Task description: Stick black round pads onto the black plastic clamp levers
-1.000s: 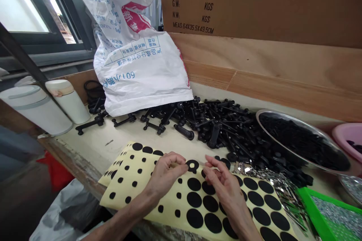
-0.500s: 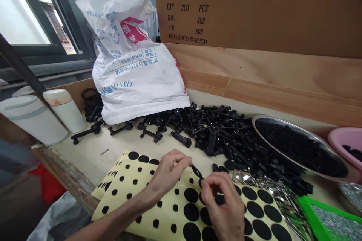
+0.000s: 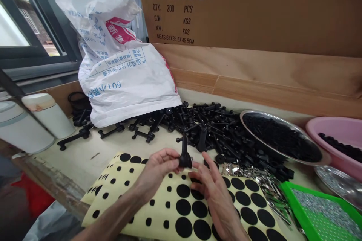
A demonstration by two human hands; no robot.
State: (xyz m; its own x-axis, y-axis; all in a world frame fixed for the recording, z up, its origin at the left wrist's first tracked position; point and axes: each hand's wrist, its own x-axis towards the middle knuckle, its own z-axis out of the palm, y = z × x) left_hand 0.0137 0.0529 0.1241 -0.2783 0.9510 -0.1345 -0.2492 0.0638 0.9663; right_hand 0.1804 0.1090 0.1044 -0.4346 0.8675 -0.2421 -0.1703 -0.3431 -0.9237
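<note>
While the left hand (image 3: 158, 171) pinches a black plastic handle (image 3: 184, 154) upright between thumb and fingers, the right hand (image 3: 212, 199) stays open beside it, its fingers (image 3: 199, 171) spread apart and just short of the handle's foot. Half a second earlier, both hands were working a thin, curled black pad over the sheet; now that pad does not show, and the handle stands between the hands instead. The view has also swung left, bringing more of the right side of the bench into the picture.

The handle is matte black, with a slim stem, a short crossbar at the top and a wider foot. Whether a pad sits on that foot cannot be told. It is held just above a cream backing sheet (image 3: 158, 214) dotted with round black adhesive pads (image 3: 183, 207) in several sizes.

Beyond the hands, a heap of matching black plastic handles (image 3: 209, 131) spreads across the bench (image 3: 87, 169). A strew of small silver metal pieces (image 3: 249, 175) lies to the right, beside a green tray (image 3: 291, 199). A steel bowl (image 3: 271, 118) and a pink basin (image 3: 333, 124) both hold black parts. A white woven sack (image 3: 121, 75) slumps against a cardboard carton (image 3: 226, 11).
</note>
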